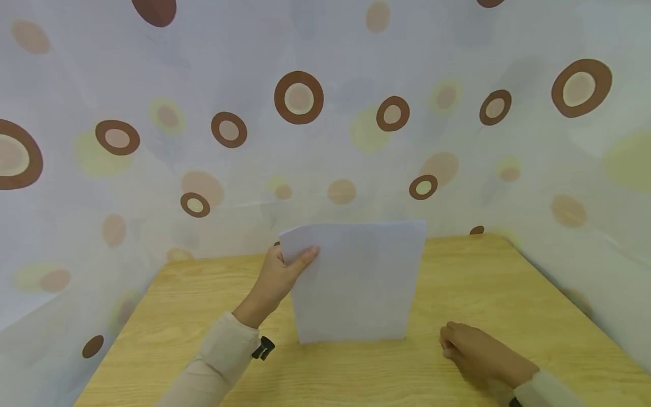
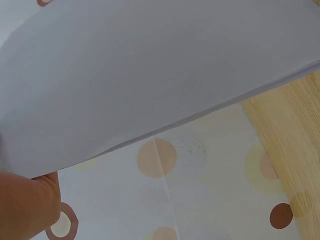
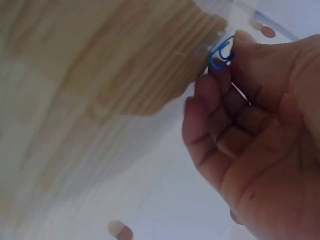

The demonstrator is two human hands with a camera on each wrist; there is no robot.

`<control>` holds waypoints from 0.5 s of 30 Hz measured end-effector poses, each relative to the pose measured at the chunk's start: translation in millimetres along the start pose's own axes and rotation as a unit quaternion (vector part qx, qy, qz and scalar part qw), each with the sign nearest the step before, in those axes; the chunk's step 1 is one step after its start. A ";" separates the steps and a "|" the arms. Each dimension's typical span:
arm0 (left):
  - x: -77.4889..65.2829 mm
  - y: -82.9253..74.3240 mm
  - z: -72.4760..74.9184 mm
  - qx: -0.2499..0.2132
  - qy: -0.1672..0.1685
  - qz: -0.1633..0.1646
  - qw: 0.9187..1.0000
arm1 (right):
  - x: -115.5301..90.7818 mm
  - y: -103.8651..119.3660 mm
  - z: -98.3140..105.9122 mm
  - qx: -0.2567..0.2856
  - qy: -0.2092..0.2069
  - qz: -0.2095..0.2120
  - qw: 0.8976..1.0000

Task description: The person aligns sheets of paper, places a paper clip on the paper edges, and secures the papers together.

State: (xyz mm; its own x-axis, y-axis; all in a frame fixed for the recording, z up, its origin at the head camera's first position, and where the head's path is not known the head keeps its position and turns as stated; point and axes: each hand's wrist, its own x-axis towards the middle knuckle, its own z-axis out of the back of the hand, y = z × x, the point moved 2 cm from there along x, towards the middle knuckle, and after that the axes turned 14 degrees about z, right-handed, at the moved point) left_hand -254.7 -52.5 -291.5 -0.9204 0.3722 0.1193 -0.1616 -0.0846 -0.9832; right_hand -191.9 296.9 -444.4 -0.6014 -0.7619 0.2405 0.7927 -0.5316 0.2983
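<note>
White sheets of paper [image 1: 358,282] stand upright above the wooden table in the head view. My left hand [image 1: 280,277] grips them at their upper left corner, thumb on the near face. In the left wrist view the paper [image 2: 165,65] spans the top, its edge showing more than one layer, and part of the left hand [image 2: 27,205] shows at lower left. To the right of the paper, my right hand [image 1: 480,353] is held low over the table. The right wrist view shows the right hand [image 3: 250,150] pinching a blue paper clip [image 3: 218,59] between thumb and fingertip.
The wooden table [image 1: 203,299] reaches back to a white wall covering [image 1: 325,158] with brown, pink and yellow circles. The covering also runs along the left and right sides of the table. A black clip [image 1: 263,348] sits at the left sleeve's cuff.
</note>
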 end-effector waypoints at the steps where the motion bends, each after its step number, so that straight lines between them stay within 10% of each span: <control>1: -0.3 0.3 -0.2 0.000 0.001 0.002 1.000 | 1.7 1.6 0.7 0.023 -0.005 0.000 1.000; 9: 4.5 6.9 2.8 -0.002 0.010 -0.010 1.000 | 30.2 38.5 40.9 0.137 -0.061 0.032 0.988; 15: 11.4 14.3 10.6 -0.003 -0.009 -0.026 1.000 | 61.2 95.2 91.3 0.122 -0.181 0.093 0.971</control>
State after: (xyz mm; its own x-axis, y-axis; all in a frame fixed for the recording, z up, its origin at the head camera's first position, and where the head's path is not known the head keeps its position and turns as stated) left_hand -271.3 -59.3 -302.7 -0.9167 0.3602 0.1732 -0.2081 -0.0603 -0.9762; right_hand -162.3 233.4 -317.0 -0.4808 -0.6331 0.6066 0.8702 -0.2597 0.4187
